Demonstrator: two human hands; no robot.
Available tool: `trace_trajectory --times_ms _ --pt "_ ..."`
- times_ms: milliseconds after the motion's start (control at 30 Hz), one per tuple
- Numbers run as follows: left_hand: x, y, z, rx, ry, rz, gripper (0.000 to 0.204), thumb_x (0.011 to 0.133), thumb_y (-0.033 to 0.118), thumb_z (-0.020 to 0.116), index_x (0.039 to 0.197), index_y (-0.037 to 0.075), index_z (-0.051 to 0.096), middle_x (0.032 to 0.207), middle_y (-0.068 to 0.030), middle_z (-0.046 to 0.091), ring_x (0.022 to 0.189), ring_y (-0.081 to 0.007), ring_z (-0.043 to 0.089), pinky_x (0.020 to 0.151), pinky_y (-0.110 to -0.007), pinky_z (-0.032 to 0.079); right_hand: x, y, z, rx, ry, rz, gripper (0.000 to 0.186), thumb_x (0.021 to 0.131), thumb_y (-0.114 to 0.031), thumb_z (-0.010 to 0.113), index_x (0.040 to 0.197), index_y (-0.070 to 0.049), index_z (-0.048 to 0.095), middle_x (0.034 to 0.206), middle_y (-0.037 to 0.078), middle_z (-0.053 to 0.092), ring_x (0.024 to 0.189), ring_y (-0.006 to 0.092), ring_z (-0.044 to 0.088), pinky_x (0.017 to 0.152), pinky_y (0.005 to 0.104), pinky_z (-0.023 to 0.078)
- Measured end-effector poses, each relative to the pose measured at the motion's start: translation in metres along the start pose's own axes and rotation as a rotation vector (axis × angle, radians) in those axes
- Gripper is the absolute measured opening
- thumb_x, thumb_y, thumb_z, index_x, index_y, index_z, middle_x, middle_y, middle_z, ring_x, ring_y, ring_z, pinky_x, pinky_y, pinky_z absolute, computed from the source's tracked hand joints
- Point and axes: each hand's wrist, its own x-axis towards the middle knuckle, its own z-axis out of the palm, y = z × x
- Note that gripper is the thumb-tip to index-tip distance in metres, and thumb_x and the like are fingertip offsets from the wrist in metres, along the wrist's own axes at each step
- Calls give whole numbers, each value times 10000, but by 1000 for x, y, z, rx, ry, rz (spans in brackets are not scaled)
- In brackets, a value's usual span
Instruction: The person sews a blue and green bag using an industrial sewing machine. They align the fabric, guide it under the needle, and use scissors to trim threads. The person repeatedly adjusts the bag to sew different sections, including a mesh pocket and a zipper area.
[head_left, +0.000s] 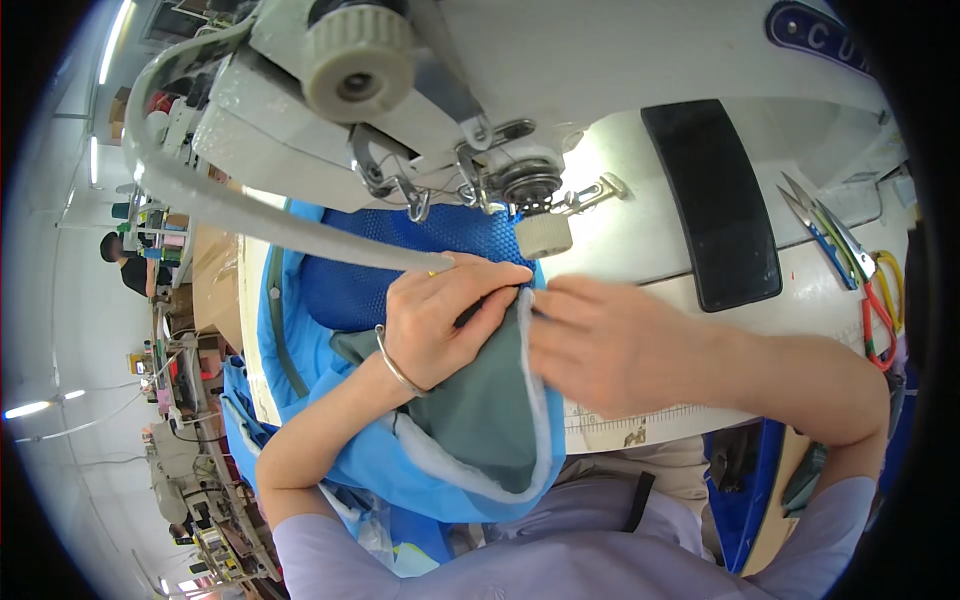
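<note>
A padded fabric piece (pixel 480 420) with a grey-green face and a fluffy white edge hangs over the table's front, together with light blue cloth (pixel 350 470) and dark blue mesh (pixel 370 260). My left hand (pixel 435 315), with a bangle at its wrist, pinches the piece's upper edge between thumb and forefinger, just in front of the sewing machine's presser area (pixel 530 185). On the other side of the white edge is my right hand (pixel 615 345), slightly blurred, its thumb and fingers closed on that edge. The needle tip is hidden.
The white sewing machine head (pixel 280 110) overhangs my hands, with a pale hose (pixel 290 215) curving at left. A black curved plate (pixel 712 205) lies on the machine bed. Scissors and snips (pixel 835 235) lie at right. A person (pixel 133 268) is far left.
</note>
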Motion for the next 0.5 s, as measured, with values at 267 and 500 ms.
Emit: trace_trajectory --times_ms 267,500 --pt "-10 0 10 35 80 34 322 790 -22 748 1093 87 749 952 -66 747 851 -239 708 706 -345 534 5 -16 3 -51 147 -347 145 753 -181 632 762 -36 647 812 57 601 841 225 579 808 359 488" --pt "-1 0 8 128 3 76 358 792 -69 718 1119 71 755 919 -90 705 791 -247 674 663 -352 502 -4 -3 -21 -10 132 -226 262 670 -208 706 858 -30 667 738 15 501 681 176 539 540 295 417"
